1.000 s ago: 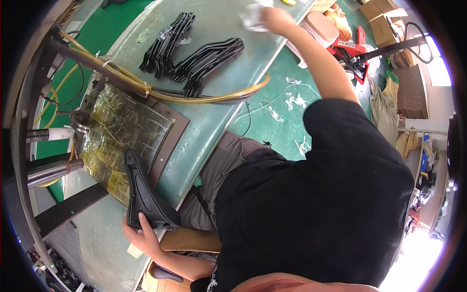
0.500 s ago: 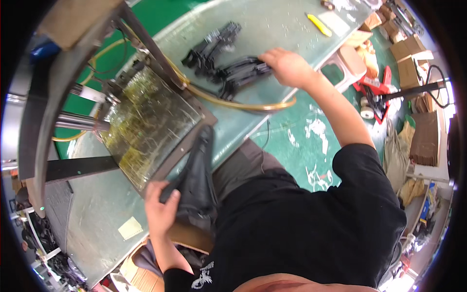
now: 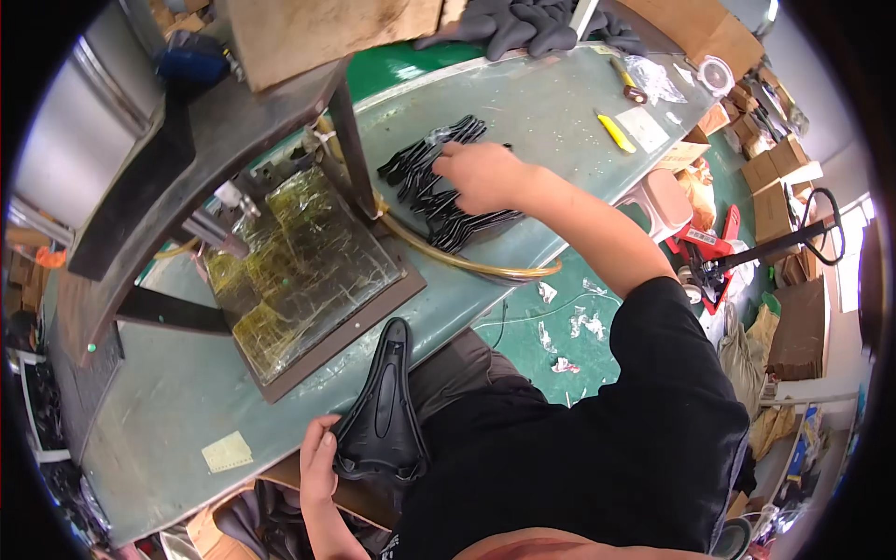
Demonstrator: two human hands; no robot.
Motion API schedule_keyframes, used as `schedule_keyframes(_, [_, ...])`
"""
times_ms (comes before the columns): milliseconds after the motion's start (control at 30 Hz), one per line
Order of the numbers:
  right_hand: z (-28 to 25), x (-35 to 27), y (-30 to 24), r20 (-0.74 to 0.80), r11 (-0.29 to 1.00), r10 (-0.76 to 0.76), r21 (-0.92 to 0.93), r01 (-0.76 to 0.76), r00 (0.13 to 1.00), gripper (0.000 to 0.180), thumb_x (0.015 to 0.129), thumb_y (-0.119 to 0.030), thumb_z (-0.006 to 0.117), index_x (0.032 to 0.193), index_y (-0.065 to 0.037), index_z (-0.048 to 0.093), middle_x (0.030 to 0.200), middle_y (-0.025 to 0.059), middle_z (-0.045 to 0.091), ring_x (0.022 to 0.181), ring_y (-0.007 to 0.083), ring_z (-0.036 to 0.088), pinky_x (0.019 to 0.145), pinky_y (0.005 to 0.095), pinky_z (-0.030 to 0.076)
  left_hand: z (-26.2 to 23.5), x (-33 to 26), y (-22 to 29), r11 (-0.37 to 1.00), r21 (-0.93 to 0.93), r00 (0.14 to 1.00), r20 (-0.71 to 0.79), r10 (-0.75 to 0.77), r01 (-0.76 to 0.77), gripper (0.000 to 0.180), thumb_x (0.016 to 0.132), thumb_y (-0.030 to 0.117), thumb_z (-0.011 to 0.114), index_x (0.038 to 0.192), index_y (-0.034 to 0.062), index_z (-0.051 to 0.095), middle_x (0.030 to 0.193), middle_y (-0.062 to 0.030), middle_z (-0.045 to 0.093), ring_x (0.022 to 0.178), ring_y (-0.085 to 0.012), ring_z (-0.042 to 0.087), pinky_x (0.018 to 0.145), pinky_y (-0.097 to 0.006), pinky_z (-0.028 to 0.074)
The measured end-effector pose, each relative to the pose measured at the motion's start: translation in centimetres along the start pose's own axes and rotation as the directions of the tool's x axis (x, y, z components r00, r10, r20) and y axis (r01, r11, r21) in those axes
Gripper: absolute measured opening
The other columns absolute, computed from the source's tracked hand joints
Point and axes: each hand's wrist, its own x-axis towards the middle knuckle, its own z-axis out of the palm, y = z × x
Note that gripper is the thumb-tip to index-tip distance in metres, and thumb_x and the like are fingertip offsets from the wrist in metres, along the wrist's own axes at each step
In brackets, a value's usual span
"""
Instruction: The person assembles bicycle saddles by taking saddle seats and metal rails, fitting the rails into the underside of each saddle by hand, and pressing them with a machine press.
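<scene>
My left hand [image 3: 318, 459] grips the wide rear of a black bicycle saddle [image 3: 381, 411] by its left edge. The saddle lies against my lap with its narrow nose pointing toward the bench, and its hollowed side with a central slot shows. My right hand [image 3: 481, 177] reaches across the bench to a pile of black saddle rails [image 3: 434, 198]. Its fingers are curled down onto the rails in the pile's middle, closed around one; the fingertips are partly hidden. Several rails lie beside and below this hand.
A press [image 3: 308, 271] with a scratched, film-covered plate stands left of the rails. A yellow hose [image 3: 467, 266] curves over the bench [image 3: 551, 112]. A yellow cutter [image 3: 616, 133] lies farther right. Dark saddle covers [image 3: 523, 26] are heaped at the back. Below the bench sits an open carton [image 3: 219, 523].
My right hand has moved from the right end of the rails to the pile's middle. The saddle has turned so its hollowed side faces up, still in my left hand. The view has shifted.
</scene>
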Motion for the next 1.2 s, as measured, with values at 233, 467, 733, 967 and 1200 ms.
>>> schedule_keyframes(233, [-2.4,-6.8,-1.8,-0.367,0.849,0.159,0.525,0.063,0.917,0.050,0.080,-0.009,0.083,0.126,-0.007,0.065,0.094,0.0022,0.065,0.072,0.0092,0.056,0.068,0.0257,0.049,1.6,0.7,1.0,0.975,-0.107,0.980,-0.022,0.196,-0.197,0.056,0.100,0.035,0.062,0.142,-0.0020,0.058,0.142,-0.0114,0.058,0.136,-0.0237,0.052,0.117,-0.037,0.037])
schedule_keyframes(467, [6.0,-6.5,-12.6,-0.036,0.234,-0.361,0.964,0.128,0.932,0.033,0.083,-0.007,0.087,0.115,0.000,0.078,0.073,-0.0032,0.058,0.062,0.0060,0.051,0.055,0.0229,0.036,3.0,3.7,1.3,0.967,-0.234,0.980,0.145,0.136,-0.100,0.052,0.098,0.024,0.062,0.142,-0.0025,0.052,0.137,-0.0120,0.063,0.128,-0.0213,0.058,0.111,-0.033,0.041])
schedule_keyframes(733, [8.7,-7.2,-16.3,-0.287,0.470,-0.521,0.689,0.551,0.804,0.020,0.081,-0.008,0.088,0.099,-0.003,0.080,0.065,0.0046,0.059,0.053,0.0170,0.054,0.047,0.0310,0.040,3.8,2.1,-0.7,0.963,-0.213,0.969,0.150,0.198,-0.164,0.067,0.089,0.036,0.062,0.142,-0.0055,0.059,0.133,-0.0161,0.068,0.124,-0.0230,0.064,0.108,-0.032,0.045])
schedule_keyframes(967, [8.7,-6.0,-16.3,-0.318,0.422,-0.625,0.630,0.652,0.712,0.020,0.080,-0.013,0.089,0.096,-0.004,0.080,0.063,0.0035,0.057,0.051,0.0183,0.052,0.046,0.0324,0.039,5.5,2.0,-0.4,0.966,-0.218,0.983,0.084,0.160,-0.139,0.075,0.077,0.037,0.076,0.138,-0.0047,0.064,0.127,-0.0165,0.071,0.122,-0.0239,0.066,0.110,-0.031,0.045])
schedule_keyframes(1200, [9.1,-6.0,-16.0,-0.336,0.412,-0.579,0.666,0.622,0.743,0.019,0.079,-0.013,0.089,0.095,-0.006,0.080,0.061,0.0034,0.053,0.050,0.0188,0.052,0.045,0.0330,0.038,5.1,2.7,-0.3,0.959,-0.218,0.970,0.118,0.212,-0.183,0.073,0.078,0.035,0.074,0.138,-0.0051,0.063,0.126,-0.0176,0.072,0.120,-0.0244,0.068,0.108,-0.032,0.048])
